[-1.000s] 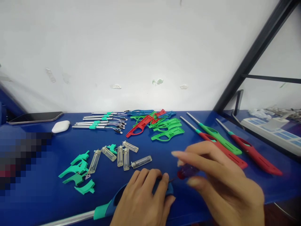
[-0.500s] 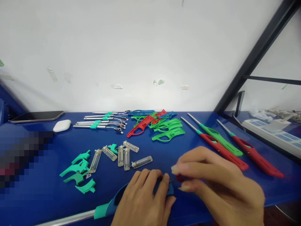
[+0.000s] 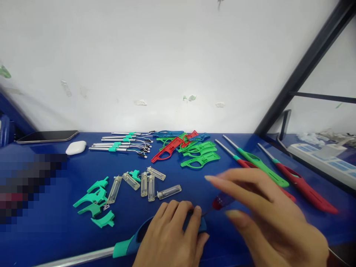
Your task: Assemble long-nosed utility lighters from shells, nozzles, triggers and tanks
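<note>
Blue lighter (image 3: 121, 249) lies flat on the table (image 3: 50, 241), its handle under the left hand (image 3: 172, 230), whose fingers curl close over it, presumably bracing it against the driver (image 3: 221, 201). Off the lighter's handle end is the right hand (image 3: 267, 215), thumb and forefinger spread apart, the driver slanting between them; whether its hidden fingers grip it, I can't tell. Beyond the lighter, tanks (image 3: 170, 192) lie grouped, probably for easy reach. Half a second ago, thumb and forefinger were pinched closer around the driver.

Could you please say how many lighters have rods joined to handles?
4: a blue lighter under the left hand; farther right, a green lighter between two red lighters, one partly hidden.
</note>
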Action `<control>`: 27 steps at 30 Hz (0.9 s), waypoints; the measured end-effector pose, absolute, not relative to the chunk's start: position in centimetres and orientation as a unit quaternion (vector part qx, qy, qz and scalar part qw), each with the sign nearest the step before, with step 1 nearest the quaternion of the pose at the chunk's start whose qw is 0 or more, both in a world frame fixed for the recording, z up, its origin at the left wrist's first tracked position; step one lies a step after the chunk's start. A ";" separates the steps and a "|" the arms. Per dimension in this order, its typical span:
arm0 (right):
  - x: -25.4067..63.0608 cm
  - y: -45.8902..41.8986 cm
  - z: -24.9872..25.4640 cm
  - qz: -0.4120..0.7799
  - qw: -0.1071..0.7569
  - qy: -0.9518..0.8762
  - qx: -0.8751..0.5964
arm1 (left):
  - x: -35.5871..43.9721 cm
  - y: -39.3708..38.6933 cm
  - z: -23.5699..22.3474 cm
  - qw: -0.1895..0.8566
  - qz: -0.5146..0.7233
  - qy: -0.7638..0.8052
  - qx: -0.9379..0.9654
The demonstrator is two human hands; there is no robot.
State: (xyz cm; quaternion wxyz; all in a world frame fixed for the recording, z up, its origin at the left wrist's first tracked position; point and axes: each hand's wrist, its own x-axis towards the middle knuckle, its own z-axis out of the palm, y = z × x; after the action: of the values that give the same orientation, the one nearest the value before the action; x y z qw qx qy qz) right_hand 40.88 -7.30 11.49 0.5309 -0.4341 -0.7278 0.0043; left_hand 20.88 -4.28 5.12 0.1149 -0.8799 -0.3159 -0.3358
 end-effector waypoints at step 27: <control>40.6 -7.6 11.7 0.065 0.562 -0.731 -0.380 | 20.7 -4.0 5.1 0.102 -0.329 -0.307 -0.887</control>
State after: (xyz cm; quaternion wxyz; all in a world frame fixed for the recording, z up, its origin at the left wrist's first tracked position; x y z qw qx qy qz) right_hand 40.64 -7.58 11.66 0.5624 -0.3804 -0.7312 0.0653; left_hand 20.71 -4.03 5.06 0.1023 -0.8872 -0.3072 -0.3288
